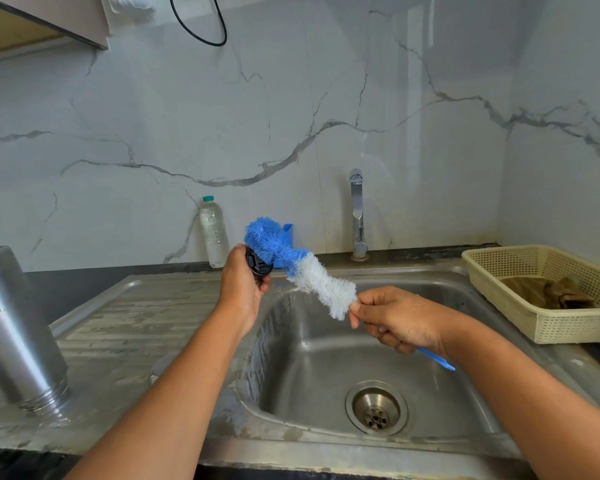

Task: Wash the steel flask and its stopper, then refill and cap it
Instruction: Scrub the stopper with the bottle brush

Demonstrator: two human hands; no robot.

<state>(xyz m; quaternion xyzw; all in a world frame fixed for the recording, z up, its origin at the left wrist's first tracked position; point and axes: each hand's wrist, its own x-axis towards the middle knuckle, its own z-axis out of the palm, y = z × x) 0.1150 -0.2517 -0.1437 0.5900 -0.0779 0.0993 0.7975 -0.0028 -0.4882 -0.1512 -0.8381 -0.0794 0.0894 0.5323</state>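
Note:
My left hand (239, 289) grips the black stopper (258, 265) above the left rim of the sink. My right hand (395, 318) holds the blue handle of a bottle brush (302, 268), whose blue and white bristles bend against the stopper's top. The handle's end sticks out behind my right palm. The steel flask (14, 327) stands upside down, mouth on the draining board, at the far left.
The steel sink (326, 358) lies below my hands, its drain at the front. A tap (357, 216) rises behind it. A water bottle (213, 233) stands by the wall next to a blue holder (287, 233). A cream basket (548, 292) holding brown cloth sits right.

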